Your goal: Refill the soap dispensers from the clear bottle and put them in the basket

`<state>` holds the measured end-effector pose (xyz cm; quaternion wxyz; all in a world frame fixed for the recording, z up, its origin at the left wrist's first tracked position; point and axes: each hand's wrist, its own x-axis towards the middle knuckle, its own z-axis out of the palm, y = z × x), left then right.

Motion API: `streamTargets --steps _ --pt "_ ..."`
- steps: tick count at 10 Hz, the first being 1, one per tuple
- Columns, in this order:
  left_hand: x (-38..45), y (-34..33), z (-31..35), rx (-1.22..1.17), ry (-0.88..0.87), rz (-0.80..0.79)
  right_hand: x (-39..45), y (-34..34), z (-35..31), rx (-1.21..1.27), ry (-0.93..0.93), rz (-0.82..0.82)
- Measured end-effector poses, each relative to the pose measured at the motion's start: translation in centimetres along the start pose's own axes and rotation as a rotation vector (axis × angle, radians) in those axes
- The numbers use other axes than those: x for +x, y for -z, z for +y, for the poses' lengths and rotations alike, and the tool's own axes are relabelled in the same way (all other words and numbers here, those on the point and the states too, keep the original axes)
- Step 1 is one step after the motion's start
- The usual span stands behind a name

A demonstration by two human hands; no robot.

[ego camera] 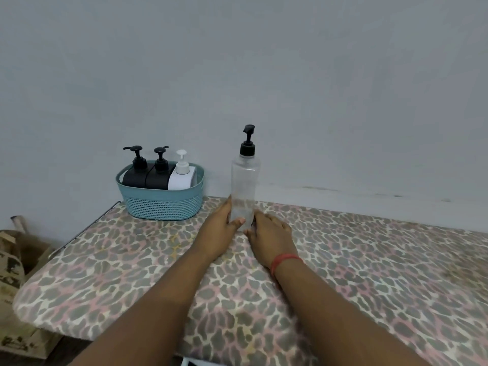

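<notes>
A tall clear bottle (244, 180) with a black pump stands upright on the patterned board, near the wall. My left hand (220, 228) grips its base from the left, thumb across the front. My right hand (269, 233) holds the base from the right; a red band is on that wrist. To the left, a teal basket (161, 204) holds three dispensers side by side: two black dispensers (136, 177) (158, 178) and one white dispenser (182, 178), all with pumps on.
The leopard-print board (343, 260) runs to the right along a grey wall (264, 75). Its rounded end is at the left, where a printed bag (10, 265) sits below on the floor.
</notes>
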<state>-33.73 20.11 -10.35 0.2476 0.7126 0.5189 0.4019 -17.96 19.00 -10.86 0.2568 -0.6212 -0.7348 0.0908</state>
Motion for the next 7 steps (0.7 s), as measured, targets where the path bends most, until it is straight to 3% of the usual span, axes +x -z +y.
streamTargets --steps 4,7 --pt "3.1 0.5 -2.1 -0.038 0.083 0.042 3.6 -1.6 -0.3 -0.031 0.036 -0.015" --pt "-1.6 0.3 0.1 0.216 0.107 0.013 -0.5 0.0 -0.4 -0.192 0.015 -0.155"
